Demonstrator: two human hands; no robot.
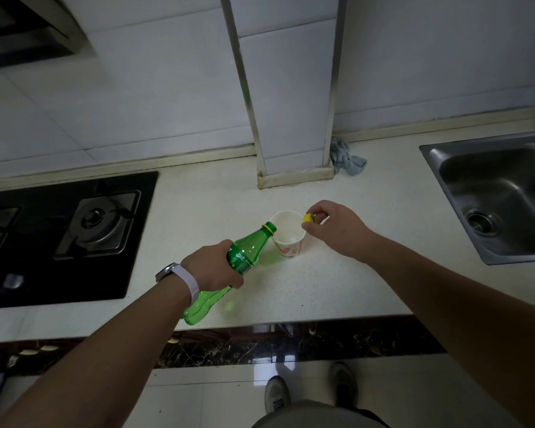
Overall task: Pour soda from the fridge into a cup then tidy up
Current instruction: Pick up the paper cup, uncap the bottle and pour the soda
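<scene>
A green soda bottle [250, 245] is tilted, its open mouth resting over the rim of a white paper cup [289, 239] that stands on the pale counter [337, 288]. My left hand [212, 265] grips the bottle around its label, a watch on the wrist. Pale liquid shows inside the cup. My right hand [334, 228] hovers just right of the cup and pinches the yellow bottle cap [309, 218] between its fingertips above the cup's far rim.
A black gas hob [74, 230] fills the counter's left side. A steel sink [501, 196] lies at the right. A grey rag [346, 157] is bunched beside the tiled pillar [294, 168] behind the cup. The counter's front edge runs below my arms.
</scene>
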